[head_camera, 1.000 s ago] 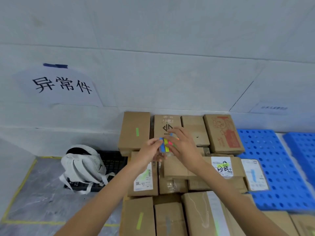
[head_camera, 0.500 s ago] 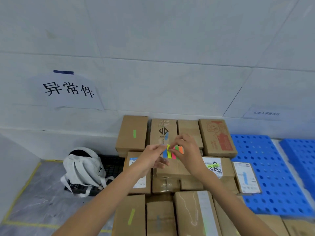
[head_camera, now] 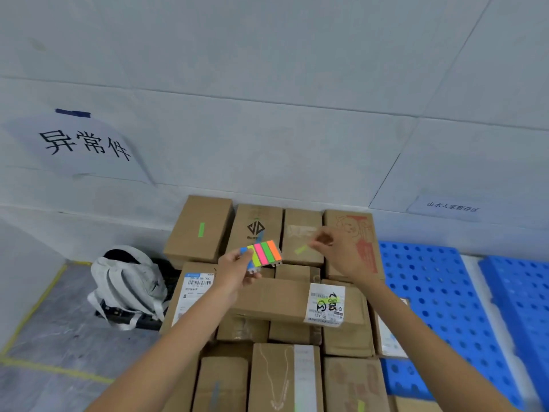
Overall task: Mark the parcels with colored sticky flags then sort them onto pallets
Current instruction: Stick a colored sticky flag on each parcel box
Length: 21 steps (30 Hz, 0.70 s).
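Many parcels (head_camera: 199, 230) by wall (head_camera: 267, 129) | blue pallet (head_camera: 430, 286) | left fingers (head_camera: 237, 258) grip flag pad (head_camera: 264, 252) | right fingers (head_camera: 323, 237) pinch yellow flag (head_camera: 301, 249)

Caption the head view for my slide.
Left hand holds a multicoloured sticky-flag pad while right hand pinches a single yellow-green flag over stacked brown cardboard parcels.

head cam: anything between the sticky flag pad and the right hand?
Yes, in the head view: one loose yellow-green flag, pinched by the right hand, clear of the flag pad in the left hand. Behind it, a parcel top.
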Each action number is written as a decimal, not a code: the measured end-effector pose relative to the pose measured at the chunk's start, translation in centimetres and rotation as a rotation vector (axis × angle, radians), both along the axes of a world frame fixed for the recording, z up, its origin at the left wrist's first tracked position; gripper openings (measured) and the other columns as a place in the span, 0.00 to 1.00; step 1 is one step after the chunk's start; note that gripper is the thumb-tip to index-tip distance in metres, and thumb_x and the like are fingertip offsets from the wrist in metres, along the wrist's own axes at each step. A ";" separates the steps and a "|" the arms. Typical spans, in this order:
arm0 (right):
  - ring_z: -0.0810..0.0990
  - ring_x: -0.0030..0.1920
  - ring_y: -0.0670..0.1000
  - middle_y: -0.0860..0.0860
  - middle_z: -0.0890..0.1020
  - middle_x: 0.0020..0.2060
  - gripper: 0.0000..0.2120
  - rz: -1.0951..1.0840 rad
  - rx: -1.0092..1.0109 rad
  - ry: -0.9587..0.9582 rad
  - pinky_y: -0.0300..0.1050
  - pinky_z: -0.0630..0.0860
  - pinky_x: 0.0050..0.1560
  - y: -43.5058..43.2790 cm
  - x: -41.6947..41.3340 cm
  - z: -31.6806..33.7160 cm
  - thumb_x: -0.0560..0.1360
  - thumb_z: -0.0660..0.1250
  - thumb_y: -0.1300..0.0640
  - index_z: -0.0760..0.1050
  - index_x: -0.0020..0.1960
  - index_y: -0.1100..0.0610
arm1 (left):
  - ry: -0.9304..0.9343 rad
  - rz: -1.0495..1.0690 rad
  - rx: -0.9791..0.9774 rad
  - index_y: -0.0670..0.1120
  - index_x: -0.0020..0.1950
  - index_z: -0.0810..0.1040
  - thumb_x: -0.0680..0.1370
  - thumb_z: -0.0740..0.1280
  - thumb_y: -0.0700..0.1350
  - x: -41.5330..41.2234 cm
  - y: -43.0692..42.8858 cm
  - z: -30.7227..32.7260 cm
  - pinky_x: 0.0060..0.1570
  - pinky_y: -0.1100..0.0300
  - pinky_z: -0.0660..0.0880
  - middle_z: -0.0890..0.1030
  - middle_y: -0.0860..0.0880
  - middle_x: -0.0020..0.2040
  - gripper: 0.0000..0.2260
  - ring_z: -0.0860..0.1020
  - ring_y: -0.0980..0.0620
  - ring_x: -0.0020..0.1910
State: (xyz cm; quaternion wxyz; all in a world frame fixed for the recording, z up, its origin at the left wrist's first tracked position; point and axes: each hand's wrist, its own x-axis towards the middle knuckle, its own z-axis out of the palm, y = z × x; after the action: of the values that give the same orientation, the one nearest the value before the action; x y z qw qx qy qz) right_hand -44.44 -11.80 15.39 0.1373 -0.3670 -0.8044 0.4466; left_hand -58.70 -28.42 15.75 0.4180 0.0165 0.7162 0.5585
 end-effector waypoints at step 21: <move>0.75 0.46 0.56 0.58 0.75 0.48 0.20 0.140 0.120 -0.519 0.46 0.71 0.42 9.4 -7.6 -11.5 0.69 0.73 0.59 0.61 0.49 0.58 | -0.024 -0.070 -0.039 0.47 0.53 0.75 0.80 0.61 0.45 1.6 5.8 -2.7 0.26 0.67 0.72 0.78 0.45 0.38 0.05 0.75 0.56 0.25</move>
State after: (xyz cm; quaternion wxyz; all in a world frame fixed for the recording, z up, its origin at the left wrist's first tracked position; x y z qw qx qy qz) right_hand -52.05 -2.38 3.86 -0.0832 -0.4038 -0.8611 0.2977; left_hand -57.10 -22.67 13.04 0.4461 0.0269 0.7209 0.5296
